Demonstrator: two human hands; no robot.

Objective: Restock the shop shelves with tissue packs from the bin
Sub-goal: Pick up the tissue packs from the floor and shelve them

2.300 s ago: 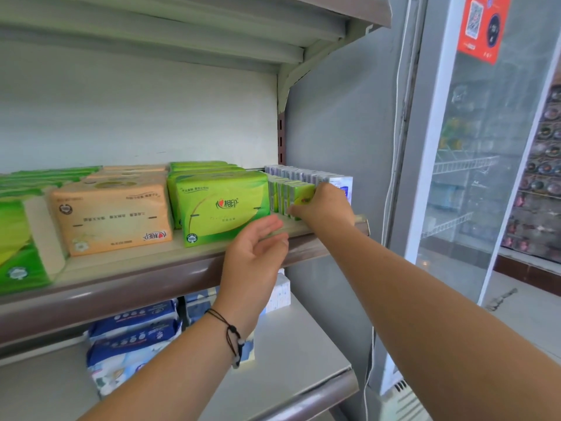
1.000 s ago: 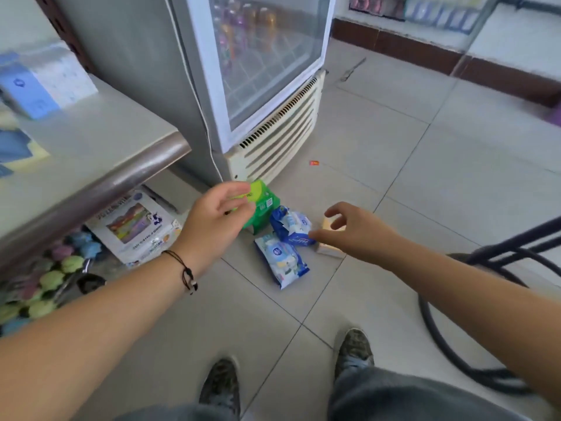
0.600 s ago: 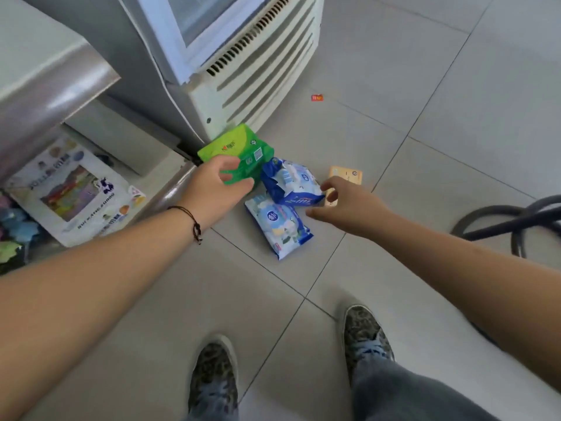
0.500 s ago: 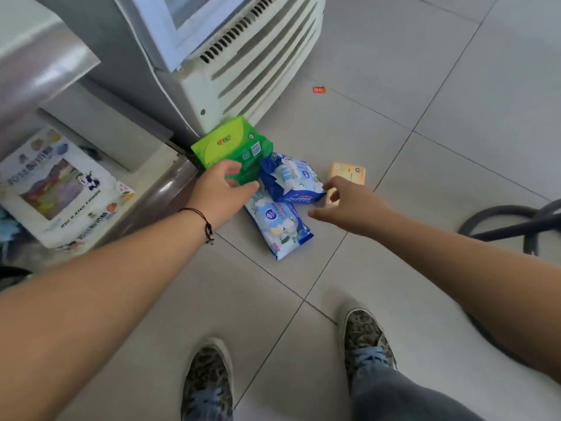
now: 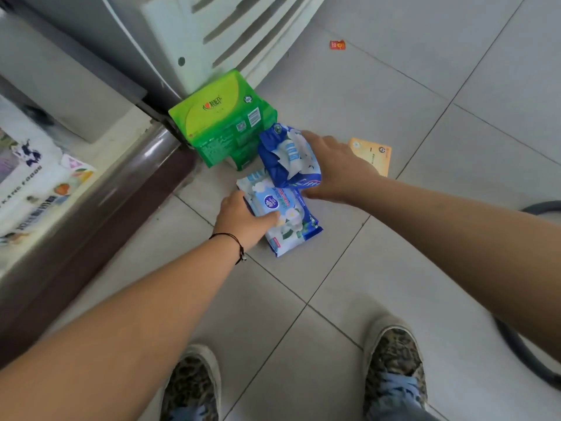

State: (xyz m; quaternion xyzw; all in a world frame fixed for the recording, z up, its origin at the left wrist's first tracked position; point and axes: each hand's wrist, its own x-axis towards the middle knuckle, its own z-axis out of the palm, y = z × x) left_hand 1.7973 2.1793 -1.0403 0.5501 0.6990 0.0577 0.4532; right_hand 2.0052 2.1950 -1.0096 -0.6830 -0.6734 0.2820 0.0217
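Floor tiles carry the light blue pack (image 5: 283, 215), long axis running near-right, left hand (image 5: 243, 218) gripping it.

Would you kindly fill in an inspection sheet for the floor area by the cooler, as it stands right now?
Surface: pale tiled floor with dark grout lines.
Job's things: green tissue pack against the cooler base; dark blue pack lying partly over the light blue pack; orange pack flat on the floor beyond the right hand.
Clutter: small red scrap on the floor.
Grippers: left hand grips the light blue pack; right hand holds the dark blue pack.
Cables: dark hose looping along the right edge.
Surroundings: brown-edged bottom shelf with a printed bag; patterned shoes.
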